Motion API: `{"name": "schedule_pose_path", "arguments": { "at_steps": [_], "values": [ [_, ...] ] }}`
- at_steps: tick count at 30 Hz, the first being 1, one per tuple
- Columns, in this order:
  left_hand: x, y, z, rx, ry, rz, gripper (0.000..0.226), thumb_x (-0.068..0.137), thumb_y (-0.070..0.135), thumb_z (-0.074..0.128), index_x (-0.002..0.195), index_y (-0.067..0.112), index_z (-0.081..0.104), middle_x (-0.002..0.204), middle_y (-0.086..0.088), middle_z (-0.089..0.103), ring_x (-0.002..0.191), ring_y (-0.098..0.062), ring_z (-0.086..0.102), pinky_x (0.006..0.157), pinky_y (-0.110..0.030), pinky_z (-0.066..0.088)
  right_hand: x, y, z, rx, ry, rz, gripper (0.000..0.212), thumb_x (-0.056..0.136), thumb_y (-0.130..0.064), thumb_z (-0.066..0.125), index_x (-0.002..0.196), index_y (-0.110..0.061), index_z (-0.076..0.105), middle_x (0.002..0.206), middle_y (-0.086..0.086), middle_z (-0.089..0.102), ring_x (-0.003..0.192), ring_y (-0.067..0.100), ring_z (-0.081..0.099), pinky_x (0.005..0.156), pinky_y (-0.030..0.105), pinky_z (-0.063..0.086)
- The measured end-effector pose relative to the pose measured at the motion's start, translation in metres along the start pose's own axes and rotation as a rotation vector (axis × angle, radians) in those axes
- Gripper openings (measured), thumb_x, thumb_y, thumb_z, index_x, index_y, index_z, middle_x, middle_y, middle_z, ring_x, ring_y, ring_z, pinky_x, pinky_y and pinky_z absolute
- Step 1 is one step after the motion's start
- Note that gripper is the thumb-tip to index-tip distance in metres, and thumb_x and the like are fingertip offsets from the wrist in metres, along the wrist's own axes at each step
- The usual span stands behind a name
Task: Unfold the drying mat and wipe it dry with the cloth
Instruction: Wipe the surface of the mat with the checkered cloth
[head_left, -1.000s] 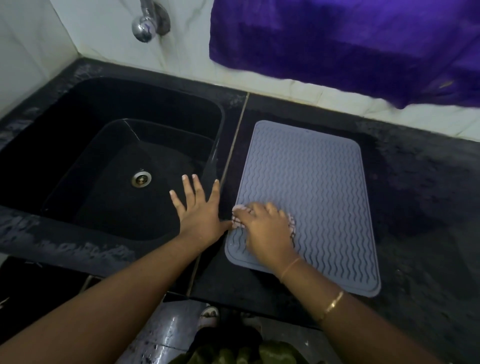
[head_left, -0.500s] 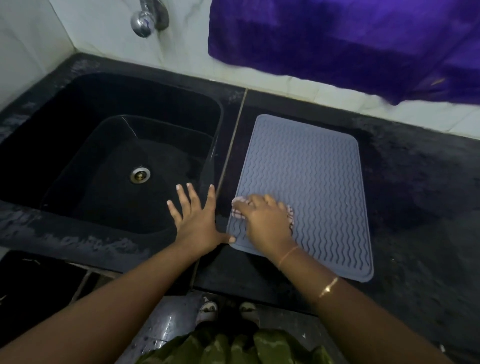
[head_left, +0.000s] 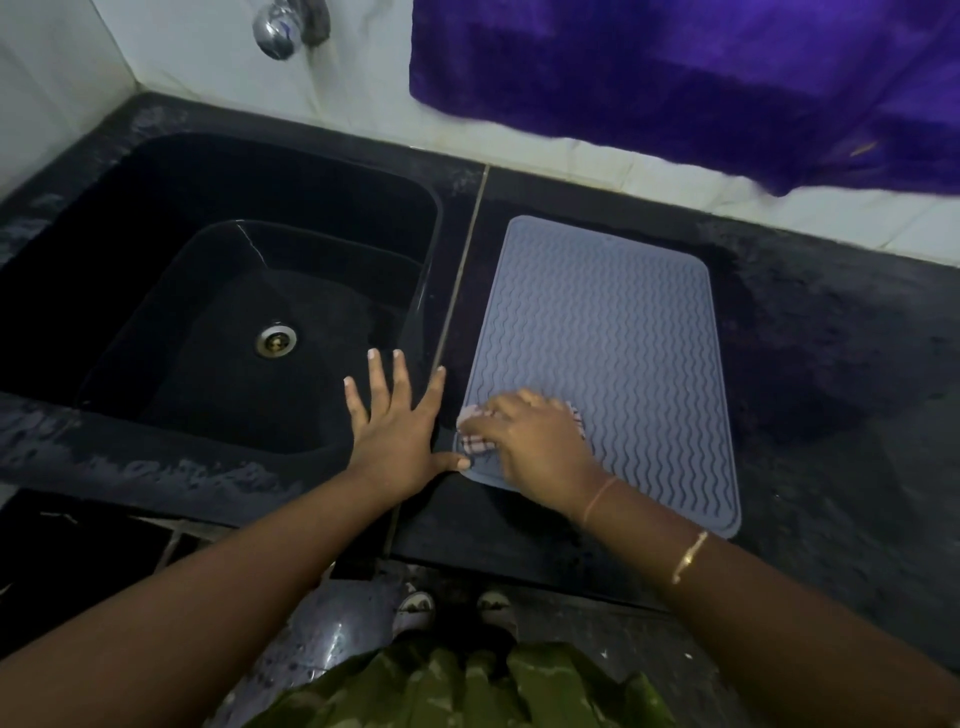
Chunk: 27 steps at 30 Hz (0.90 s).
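Note:
The grey drying mat (head_left: 608, 343) with wavy ridges lies unfolded and flat on the black counter, right of the sink. My right hand (head_left: 535, 441) presses a small checked cloth (head_left: 475, 441) onto the mat's near left corner; most of the cloth is hidden under the fingers. My left hand (head_left: 397, 431) lies flat with fingers spread on the counter strip between sink and mat, its thumb touching the mat's near left edge.
A black sink (head_left: 156, 218) with a metal drain (head_left: 275, 340) fills the left side, and a chrome tap (head_left: 278, 26) sticks out of the white wall above it. A purple towel (head_left: 675, 78) hangs on the wall behind the mat. The counter (head_left: 831, 389) looks damp to the right.
My right hand with the cloth has stayed at the mat's near left corner, shifting only slightly. The left hand keeps its place. The view has tilted a little.

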<state>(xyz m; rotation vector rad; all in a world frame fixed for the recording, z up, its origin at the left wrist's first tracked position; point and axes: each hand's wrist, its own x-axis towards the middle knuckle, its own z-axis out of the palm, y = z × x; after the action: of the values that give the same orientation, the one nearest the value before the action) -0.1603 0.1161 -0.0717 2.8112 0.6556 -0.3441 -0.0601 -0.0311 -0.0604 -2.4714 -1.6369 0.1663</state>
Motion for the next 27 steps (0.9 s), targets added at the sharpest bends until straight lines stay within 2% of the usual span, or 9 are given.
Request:
{"name": "schedule_pose_path", "arguments": {
  "at_steps": [4, 9, 12, 14, 16, 19, 21, 25, 27],
  "values": [
    [0.002, -0.003, -0.001, 0.016, -0.037, 0.067, 0.099, 0.075, 0.071, 0.053, 0.148, 0.040, -0.007, 0.151, -0.017, -0.033, 0.116, -0.032, -0.054, 0.101, -0.058, -0.026, 0.001, 0.018, -0.012, -0.115, -0.056, -0.127, 0.040, 0.085, -0.013, 0.056, 0.122, -0.029, 0.058, 0.122, 0.002, 0.059, 0.110, 0.028, 0.051, 0.084, 0.042, 0.039],
    [0.008, -0.004, -0.005, 0.049, -0.060, 0.074, 0.105, 0.073, 0.072, 0.053, 0.149, 0.033, -0.009, 0.150, -0.016, -0.034, 0.120, -0.034, -0.051, 0.099, -0.058, -0.027, 0.029, 0.002, -0.012, -0.078, 0.003, 0.124, 0.041, 0.085, -0.019, 0.054, 0.124, -0.033, 0.055, 0.119, -0.001, 0.057, 0.111, 0.024, 0.048, 0.086, 0.039, 0.036],
    [0.007, -0.002, -0.005, 0.096, -0.040, 0.084, 0.110, 0.073, 0.071, 0.055, 0.149, 0.024, -0.010, 0.152, -0.013, -0.032, 0.126, -0.035, -0.046, 0.098, -0.058, -0.027, -0.004, -0.024, -0.004, -0.045, 0.031, 0.031, 0.039, 0.074, -0.018, 0.068, 0.112, -0.026, 0.064, 0.106, 0.003, 0.065, 0.093, 0.030, 0.058, 0.074, 0.039, 0.042],
    [0.007, -0.002, -0.006, 0.143, -0.038, 0.148, 0.103, 0.076, 0.069, 0.053, 0.150, 0.027, -0.006, 0.152, -0.009, -0.033, 0.123, -0.035, -0.048, 0.097, -0.059, -0.028, -0.019, -0.017, -0.006, -0.062, 0.082, -0.070, 0.042, 0.066, -0.014, 0.076, 0.105, -0.025, 0.068, 0.099, 0.004, 0.069, 0.082, 0.029, 0.062, 0.066, 0.038, 0.047],
    [0.007, -0.003, -0.009, 0.155, -0.062, 0.208, 0.093, 0.079, 0.069, 0.049, 0.150, 0.033, 0.002, 0.151, -0.008, -0.035, 0.119, -0.035, -0.051, 0.099, -0.059, -0.027, -0.012, 0.000, -0.014, -0.117, 0.034, -0.100, 0.041, 0.075, -0.013, 0.069, 0.113, -0.027, 0.064, 0.108, 0.004, 0.066, 0.091, 0.031, 0.059, 0.073, 0.040, 0.045],
    [0.009, -0.005, -0.013, 0.193, -0.078, 0.231, 0.088, 0.079, 0.072, 0.046, 0.149, 0.038, 0.004, 0.151, -0.010, -0.035, 0.120, -0.036, -0.050, 0.101, -0.059, -0.025, 0.014, 0.008, -0.016, -0.137, 0.034, 0.124, 0.040, 0.087, -0.016, 0.053, 0.124, -0.030, 0.056, 0.118, 0.002, 0.059, 0.106, 0.029, 0.050, 0.084, 0.039, 0.037],
    [0.010, -0.003, -0.017, 0.262, -0.051, 0.248, 0.088, 0.078, 0.072, 0.046, 0.149, 0.037, 0.008, 0.151, -0.013, -0.033, 0.126, -0.039, -0.045, 0.103, -0.060, -0.023, 0.014, -0.009, -0.010, -0.127, 0.044, 0.183, 0.039, 0.084, -0.018, 0.056, 0.122, -0.026, 0.057, 0.113, 0.003, 0.061, 0.103, 0.030, 0.052, 0.081, 0.039, 0.037],
    [0.012, 0.006, -0.022, 0.423, 0.054, 0.300, 0.084, 0.076, 0.069, 0.052, 0.145, 0.026, 0.029, 0.152, -0.019, -0.029, 0.134, -0.042, -0.035, 0.101, -0.060, -0.024, -0.024, -0.018, -0.002, -0.155, 0.084, -0.003, 0.045, 0.067, -0.017, 0.074, 0.111, -0.022, 0.065, 0.098, 0.003, 0.067, 0.085, 0.029, 0.061, 0.066, 0.037, 0.045],
    [0.013, 0.010, -0.022, 0.437, 0.066, 0.282, 0.087, 0.074, 0.069, 0.054, 0.144, 0.025, 0.028, 0.150, -0.023, -0.030, 0.134, -0.043, -0.035, 0.098, -0.060, -0.026, -0.025, -0.004, -0.008, -0.237, 0.060, -0.063, 0.046, 0.072, -0.017, 0.072, 0.116, -0.025, 0.063, 0.103, 0.003, 0.066, 0.089, 0.029, 0.060, 0.069, 0.038, 0.045]
  ]
}}
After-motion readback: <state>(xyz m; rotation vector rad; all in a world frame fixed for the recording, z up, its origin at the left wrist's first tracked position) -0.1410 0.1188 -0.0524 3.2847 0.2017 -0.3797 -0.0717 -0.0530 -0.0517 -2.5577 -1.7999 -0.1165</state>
